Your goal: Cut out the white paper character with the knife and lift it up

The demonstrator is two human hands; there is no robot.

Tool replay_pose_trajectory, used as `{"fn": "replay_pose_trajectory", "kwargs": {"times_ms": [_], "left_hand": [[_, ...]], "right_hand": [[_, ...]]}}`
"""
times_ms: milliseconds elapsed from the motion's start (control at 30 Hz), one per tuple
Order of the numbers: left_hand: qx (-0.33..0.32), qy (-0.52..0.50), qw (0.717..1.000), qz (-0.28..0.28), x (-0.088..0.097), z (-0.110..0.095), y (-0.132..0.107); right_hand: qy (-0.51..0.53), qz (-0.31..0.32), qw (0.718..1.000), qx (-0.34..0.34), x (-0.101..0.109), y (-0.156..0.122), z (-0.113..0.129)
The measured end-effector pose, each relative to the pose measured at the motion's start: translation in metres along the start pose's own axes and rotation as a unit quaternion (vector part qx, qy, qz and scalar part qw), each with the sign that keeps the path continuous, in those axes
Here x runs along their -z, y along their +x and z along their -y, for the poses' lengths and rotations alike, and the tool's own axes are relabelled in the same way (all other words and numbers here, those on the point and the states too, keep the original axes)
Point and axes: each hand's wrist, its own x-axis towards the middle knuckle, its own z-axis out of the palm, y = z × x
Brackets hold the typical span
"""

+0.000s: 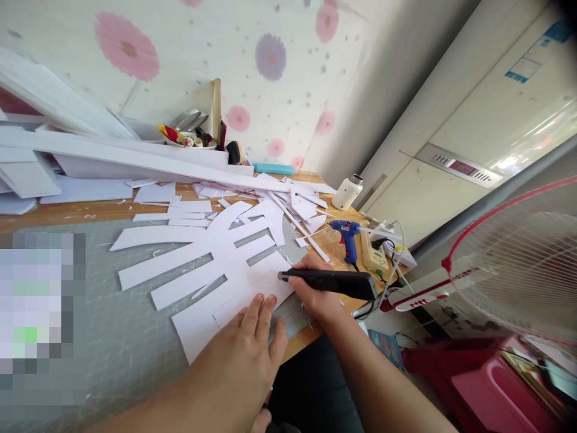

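Grey mat [130, 361] at lower left; left hand [252, 337], outstretched, gripping nothing, lies on card [225, 258] at centre, right hand [318, 300] wraps cutter [336, 282], best drawn slowly, clear of the left.

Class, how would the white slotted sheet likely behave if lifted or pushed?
The white slotted sheet is probably light, since it looks thin. Its long strips might bend, with one end free. Lying flat, it would likely slide rather than roll.
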Motion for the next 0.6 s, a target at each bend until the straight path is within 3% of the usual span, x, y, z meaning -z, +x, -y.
{"fn": "replay_pose_trajectory", "kwargs": {"times_ms": [333, 600], "left_hand": [[0.016, 0.02, 1.0, 0.004, 0.0038, -0.0005, 0.0005], [0.015, 0.028, 0.999, -0.027, 0.0055, 0.0006, -0.0017]], "right_hand": [[0.026, 0.013, 0.999, 0.035, 0.0012, -0.0013, 0.0042], [0.031, -0.01, 0.999, 0.002, -0.0009, -0.0022, 0.0014]]}}
